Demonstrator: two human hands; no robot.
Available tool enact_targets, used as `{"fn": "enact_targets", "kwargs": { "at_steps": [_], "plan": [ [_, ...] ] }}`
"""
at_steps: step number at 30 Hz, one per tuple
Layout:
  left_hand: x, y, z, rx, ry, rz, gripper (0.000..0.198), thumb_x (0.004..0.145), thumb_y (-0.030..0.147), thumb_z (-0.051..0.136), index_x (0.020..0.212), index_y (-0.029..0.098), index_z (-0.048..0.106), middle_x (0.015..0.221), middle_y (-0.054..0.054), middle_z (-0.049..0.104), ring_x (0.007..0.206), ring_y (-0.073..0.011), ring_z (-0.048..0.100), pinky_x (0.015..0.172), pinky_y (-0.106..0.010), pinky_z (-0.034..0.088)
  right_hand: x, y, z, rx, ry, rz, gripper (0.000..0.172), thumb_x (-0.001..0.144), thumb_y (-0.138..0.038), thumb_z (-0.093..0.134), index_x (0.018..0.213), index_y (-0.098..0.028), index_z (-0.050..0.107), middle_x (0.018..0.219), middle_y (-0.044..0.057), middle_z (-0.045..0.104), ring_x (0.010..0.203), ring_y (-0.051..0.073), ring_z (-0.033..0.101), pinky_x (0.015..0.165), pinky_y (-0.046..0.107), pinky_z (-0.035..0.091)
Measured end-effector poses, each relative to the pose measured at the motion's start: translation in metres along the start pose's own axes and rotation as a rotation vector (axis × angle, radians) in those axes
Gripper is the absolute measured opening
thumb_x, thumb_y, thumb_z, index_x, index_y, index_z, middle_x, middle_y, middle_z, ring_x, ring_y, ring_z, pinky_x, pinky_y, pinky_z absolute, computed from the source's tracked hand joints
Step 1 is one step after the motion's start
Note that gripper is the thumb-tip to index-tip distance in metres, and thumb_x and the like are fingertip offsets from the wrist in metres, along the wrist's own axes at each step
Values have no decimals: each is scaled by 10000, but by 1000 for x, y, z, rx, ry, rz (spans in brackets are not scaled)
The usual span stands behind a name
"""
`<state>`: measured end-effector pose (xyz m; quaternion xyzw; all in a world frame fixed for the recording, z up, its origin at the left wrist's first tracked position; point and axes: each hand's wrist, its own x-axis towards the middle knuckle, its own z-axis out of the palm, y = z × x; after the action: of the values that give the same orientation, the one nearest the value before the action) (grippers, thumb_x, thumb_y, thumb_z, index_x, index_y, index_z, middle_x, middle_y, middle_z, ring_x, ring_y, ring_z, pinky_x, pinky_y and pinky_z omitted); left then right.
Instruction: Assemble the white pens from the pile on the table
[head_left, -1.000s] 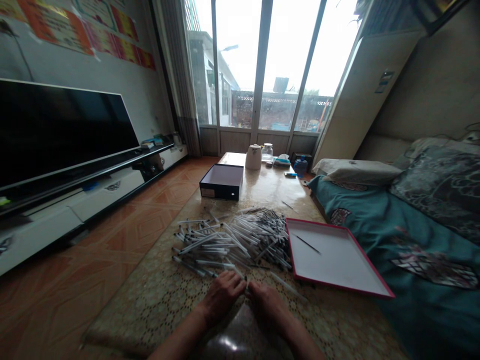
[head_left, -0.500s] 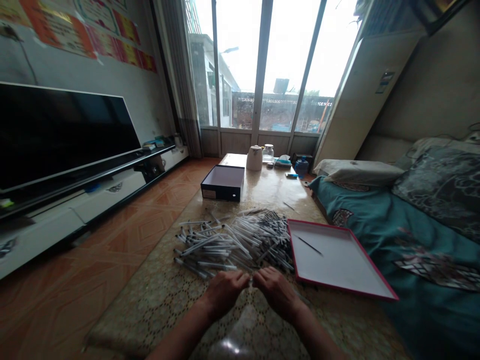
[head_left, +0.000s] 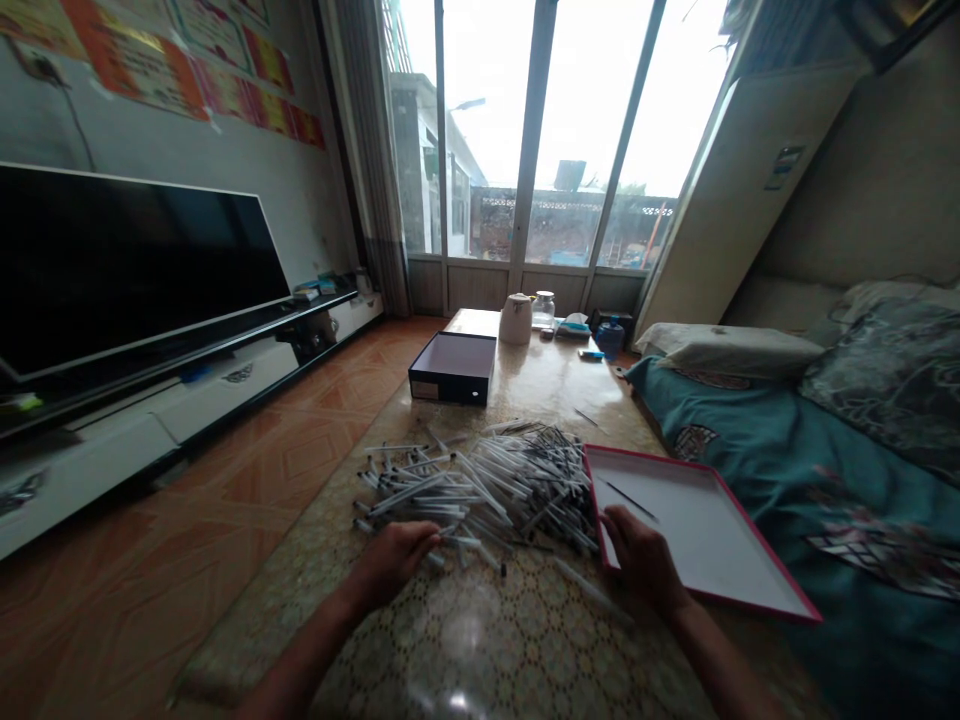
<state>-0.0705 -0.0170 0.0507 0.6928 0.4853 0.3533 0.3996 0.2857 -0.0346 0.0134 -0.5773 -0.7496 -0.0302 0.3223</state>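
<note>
A heap of white pen barrels (head_left: 487, 480), many with dark ends, is spread over the table in front of me. At its near left edge, my left hand (head_left: 397, 558) is closed in a pinch, with a white pen barrel (head_left: 461, 541) showing at its fingertips. My right hand (head_left: 643, 555) hangs over the left rim of a shallow red-edged box lid (head_left: 720, 540), fingers drawn together; what they hold, if anything, is hidden. Inside the lid lies a thin dark refill (head_left: 631, 500). A blurred pale tube (head_left: 589, 585) is between my hands, close to the right one.
Beyond the heap, a dark open box (head_left: 452, 390) stands on the patterned table (head_left: 480, 640). Farther back are a pale kettle (head_left: 516, 320), a glass jar (head_left: 544, 310) and a tissue pack (head_left: 574, 327). A sofa with a teal cover (head_left: 735, 430) borders the right side.
My hands were together at the near edge of the heap and have moved apart. The left went left; the right went right to the lid's rim. The view has shifted slightly.
</note>
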Motion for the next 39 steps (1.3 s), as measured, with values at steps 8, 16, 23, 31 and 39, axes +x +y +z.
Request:
{"fn": "enact_targets", "kwargs": {
  "at_steps": [8,16,23,31,39],
  "plan": [
    [18,10,86,-795,124,-308,320,639,393,694,814,143,598,770,-71,686,665,-150,620,624,-242,452,58,-43,38,177,-88,343,202,838,-286,437,812,-184,609,687,57,651,638,173,609,578,232,391],
    [-6,-3,116,-1178,425,-545,113,755,157,618,842,149,547,784,-68,689,714,-149,666,656,-256,519,16,-59,39,595,-122,483,385,855,-471,374,746,-178,598,555,5,593,410,134,523,422,227,362],
    [-15,-5,131,-1287,510,-527,85,824,79,502,864,150,528,808,-62,687,742,-137,672,719,-278,536,-37,-91,51,690,-238,451,471,862,-521,344,627,-184,573,507,1,565,502,144,540,494,229,375],
    [-14,-6,137,-1220,516,-510,50,801,101,549,834,136,534,761,-66,685,689,-144,672,674,-278,548,-45,-99,51,658,-135,433,448,870,-500,356,626,-185,561,556,12,569,552,152,543,541,238,385],
    [-15,-5,136,-1188,499,-476,41,799,104,553,819,138,545,754,-58,681,682,-137,669,678,-269,546,-47,-103,47,710,-73,474,444,877,-474,346,596,-193,545,625,25,604,618,158,567,588,236,411]
  ]
}}
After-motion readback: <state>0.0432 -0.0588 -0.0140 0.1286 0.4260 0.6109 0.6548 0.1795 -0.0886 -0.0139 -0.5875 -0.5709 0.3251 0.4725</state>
